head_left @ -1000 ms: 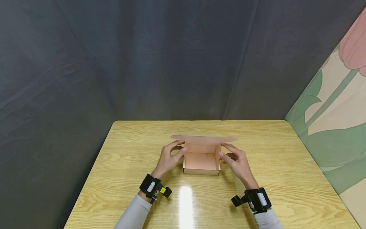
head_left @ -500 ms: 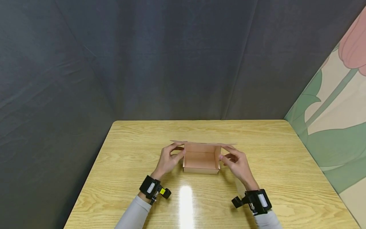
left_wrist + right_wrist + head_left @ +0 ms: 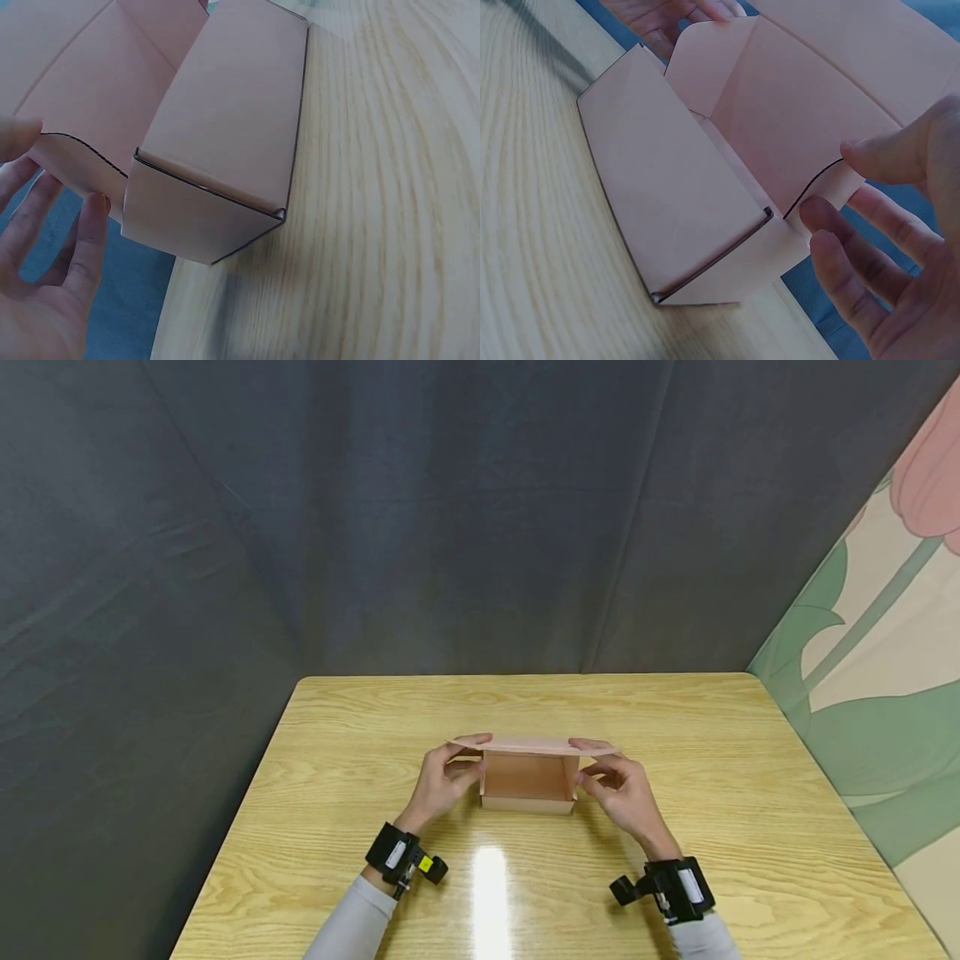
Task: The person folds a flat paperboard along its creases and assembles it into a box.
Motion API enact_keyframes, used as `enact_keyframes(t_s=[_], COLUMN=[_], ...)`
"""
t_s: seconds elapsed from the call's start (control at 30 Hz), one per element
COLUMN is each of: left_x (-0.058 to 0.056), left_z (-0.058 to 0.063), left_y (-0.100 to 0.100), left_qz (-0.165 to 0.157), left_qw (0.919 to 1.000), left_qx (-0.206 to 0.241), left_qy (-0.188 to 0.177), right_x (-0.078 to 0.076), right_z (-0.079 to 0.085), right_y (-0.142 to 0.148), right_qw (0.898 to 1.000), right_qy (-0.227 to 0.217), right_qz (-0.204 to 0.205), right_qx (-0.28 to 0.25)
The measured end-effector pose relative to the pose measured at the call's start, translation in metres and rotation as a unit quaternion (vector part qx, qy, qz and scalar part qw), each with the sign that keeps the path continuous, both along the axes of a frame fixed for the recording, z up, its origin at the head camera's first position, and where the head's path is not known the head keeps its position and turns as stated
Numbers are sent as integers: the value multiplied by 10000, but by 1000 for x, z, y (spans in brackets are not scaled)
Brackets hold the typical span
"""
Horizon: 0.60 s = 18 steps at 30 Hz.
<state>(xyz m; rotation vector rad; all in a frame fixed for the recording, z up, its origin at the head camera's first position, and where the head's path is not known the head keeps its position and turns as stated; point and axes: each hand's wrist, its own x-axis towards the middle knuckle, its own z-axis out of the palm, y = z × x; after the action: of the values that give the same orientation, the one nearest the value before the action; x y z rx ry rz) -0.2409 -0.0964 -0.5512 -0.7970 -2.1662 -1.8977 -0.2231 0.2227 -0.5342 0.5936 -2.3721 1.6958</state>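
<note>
A small tan cardboard box [image 3: 527, 806] rests on the wooden table, its front toward me. Its lid [image 3: 534, 745] leans forward over the back of the box, and the inside is still visible beneath it. My left hand [image 3: 442, 777] is at the left side, fingers by the lid's end and thumb by the side wall; in the left wrist view its fingertips hold a side flap [image 3: 82, 161]. On the opposite side, my right hand [image 3: 622, 789] mirrors this, with thumb and fingers around the other side flap [image 3: 836, 187] in the right wrist view.
The light wood table [image 3: 300, 868] reaches back to a dark grey curtain [image 3: 480, 527]. A flower-patterned panel [image 3: 885, 727] stands along the right. Black camera units [image 3: 393, 852] sit on both wrists, and a bright reflection lies before the box.
The lid has swung forward and down toward me over the box opening. Both hands' fingers have moved slightly with its ends, while the box has stayed almost in place.
</note>
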Motion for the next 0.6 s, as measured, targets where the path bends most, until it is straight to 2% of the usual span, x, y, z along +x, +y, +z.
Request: enact_keyframes(t_s=[0.23,0.47,0.6], left_x=[-2,0,-2], left_z=[-4,-11,-12], left_y=[-2,-5,-6], left_qz=[88,127,142], left_qw=[9991,9983,9974], left_qx=[-264,-242,-264], left_qy=[307,505,661], right_x=[-3,-8,-11], right_z=[-4,-15,-19], right_y=[0,-1,-1], right_qw=[9999,9981,9975], right_qy=[84,591,667], right_qz=[70,168,236], right_qx=[-58,61,54])
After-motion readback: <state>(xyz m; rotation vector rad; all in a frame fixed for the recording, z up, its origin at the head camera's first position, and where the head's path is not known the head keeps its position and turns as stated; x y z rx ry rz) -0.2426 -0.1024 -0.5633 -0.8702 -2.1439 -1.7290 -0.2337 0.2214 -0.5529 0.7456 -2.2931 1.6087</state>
